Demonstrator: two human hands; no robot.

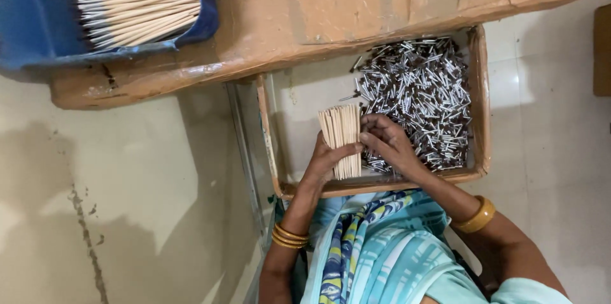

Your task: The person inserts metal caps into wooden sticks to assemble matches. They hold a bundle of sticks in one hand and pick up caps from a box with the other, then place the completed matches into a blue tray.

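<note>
Pale wooden sticks (342, 135), a flat bundle, gripped in my left hand (324, 161); my right hand (388, 145) pinches their edge over the shallow cardboard tray (480, 94) of small metal-tipped pieces (420, 94), squaring them up.

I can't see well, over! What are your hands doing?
Left hand gripping pale wooden stick bundle. Right hand touching it, over small silvery metal pieces. Nothing blocking.

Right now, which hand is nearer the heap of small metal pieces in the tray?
Right. The right hand rests against the lower left edge of the metal pieces. The left hand sits farther left, holding the bundle of thin sticks between it and the heap.
</note>
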